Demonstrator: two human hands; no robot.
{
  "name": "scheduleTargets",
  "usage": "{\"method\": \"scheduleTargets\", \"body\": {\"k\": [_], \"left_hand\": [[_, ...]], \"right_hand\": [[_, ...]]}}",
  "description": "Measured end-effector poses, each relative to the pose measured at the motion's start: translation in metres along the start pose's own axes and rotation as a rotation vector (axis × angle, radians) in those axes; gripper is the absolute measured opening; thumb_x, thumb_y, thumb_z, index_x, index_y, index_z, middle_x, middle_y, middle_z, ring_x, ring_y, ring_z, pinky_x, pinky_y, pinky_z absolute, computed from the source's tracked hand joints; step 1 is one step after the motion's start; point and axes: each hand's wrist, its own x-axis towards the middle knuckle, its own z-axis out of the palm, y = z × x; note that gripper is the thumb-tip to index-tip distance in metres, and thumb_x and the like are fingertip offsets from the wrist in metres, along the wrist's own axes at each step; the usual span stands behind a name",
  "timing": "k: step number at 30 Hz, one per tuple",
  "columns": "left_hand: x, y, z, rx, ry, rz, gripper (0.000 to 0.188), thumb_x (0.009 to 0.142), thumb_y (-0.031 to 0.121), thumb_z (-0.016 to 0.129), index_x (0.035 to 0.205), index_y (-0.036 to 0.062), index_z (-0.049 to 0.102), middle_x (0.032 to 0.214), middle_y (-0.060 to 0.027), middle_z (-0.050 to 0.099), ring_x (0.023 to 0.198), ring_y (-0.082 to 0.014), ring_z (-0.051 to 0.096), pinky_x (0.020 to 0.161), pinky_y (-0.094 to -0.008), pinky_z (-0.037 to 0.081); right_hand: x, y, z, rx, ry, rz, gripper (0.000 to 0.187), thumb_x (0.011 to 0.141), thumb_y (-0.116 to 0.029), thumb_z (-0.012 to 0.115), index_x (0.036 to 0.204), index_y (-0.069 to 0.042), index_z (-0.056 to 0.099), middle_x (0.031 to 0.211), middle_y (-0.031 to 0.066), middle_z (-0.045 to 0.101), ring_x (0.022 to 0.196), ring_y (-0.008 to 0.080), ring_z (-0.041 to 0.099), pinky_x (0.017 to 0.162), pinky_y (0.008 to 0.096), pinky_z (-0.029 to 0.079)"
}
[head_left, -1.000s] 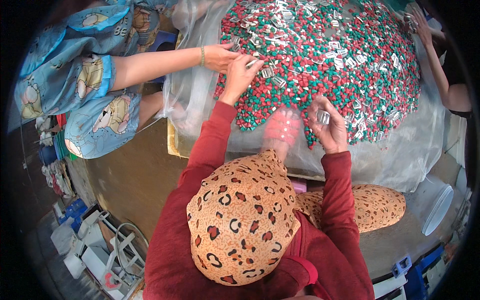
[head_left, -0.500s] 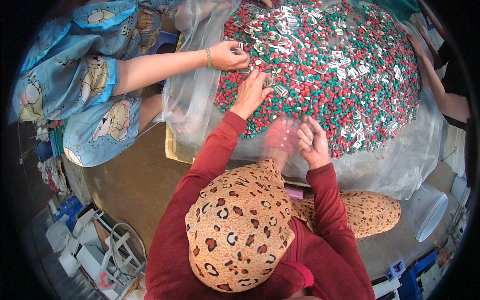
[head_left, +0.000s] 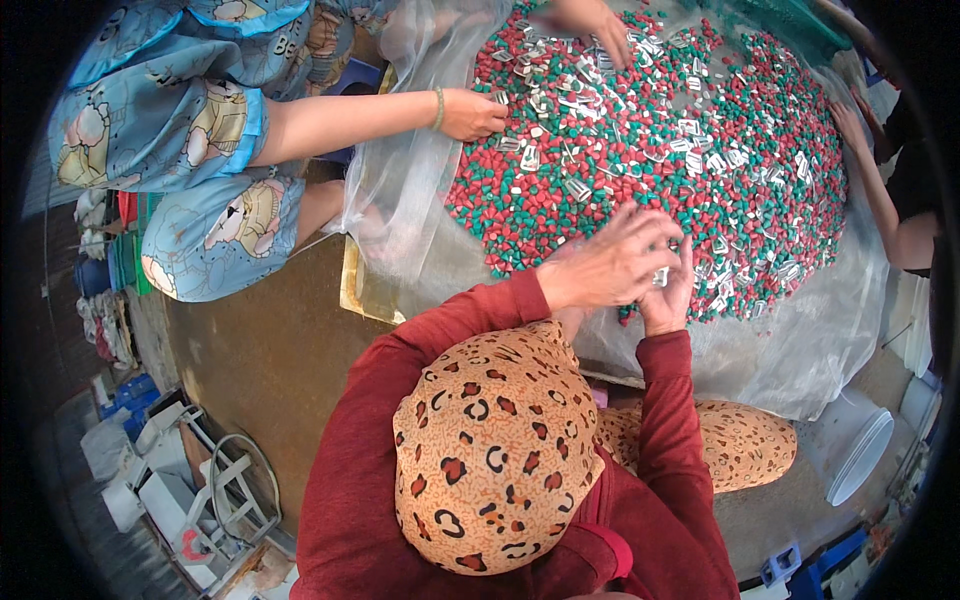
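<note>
My left hand (head_left: 612,262) reaches across to my right hand (head_left: 668,295), and the two meet above the near edge of the pile. Between them a small white plastic piece (head_left: 660,277) shows, held in my right fingers. My left fingers are bent together over it; whatever they pinch is hidden. Beyond my hands spreads a heap of small red and green cone-like pieces (head_left: 560,205). White slotted pieces like buckles (head_left: 577,189) lie scattered over it. A leopard-print knee (head_left: 500,450) covers the area below my hands.
A translucent sheet (head_left: 770,360) lies under the pile. At the left, a co-worker's hand (head_left: 472,114) with a bracelet touches the pieces. Another person's hand (head_left: 595,25) reaches in from the far side; a third person's arm (head_left: 868,165) is at right. A white bucket (head_left: 850,445) sits lower right.
My left hand has left the pile and moved right to meet my right hand. Another person's hand has come further in at the far side.
</note>
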Motion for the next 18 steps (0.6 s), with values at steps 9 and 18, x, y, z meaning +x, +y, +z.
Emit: {"method": "scheduleTargets", "body": {"k": [9,18], "left_hand": [[-0.084,-0.101,-0.026,0.057,0.245,-0.808,0.04,0.081,0.005,0.056,0.119,-0.0049,0.047,0.11,-0.0202,0.049,0.102,-0.0346,0.05,0.09,-0.0403,0.041],[-0.052,-0.104,-0.016,0.225,0.148,-0.432,0.043,0.078,0.0,0.055,0.121,-0.0011,0.049,0.111,-0.0192,0.05,0.107,-0.0341,0.048,0.091,-0.0418,0.042]], "right_hand": [[-0.002,-0.035,-0.021,-0.199,-0.271,0.04,0.047,0.094,-0.024,0.05,0.134,-0.004,0.035,0.075,0.004,0.042,0.061,0.0135,0.044,0.042,0.0202,0.045],[-0.022,-0.02,-0.041,-0.406,-0.18,0.033,0.05,0.088,-0.029,0.062,0.128,-0.005,0.044,0.078,0.0024,0.05,0.062,0.0108,0.049,0.04,0.0168,0.04]]}}
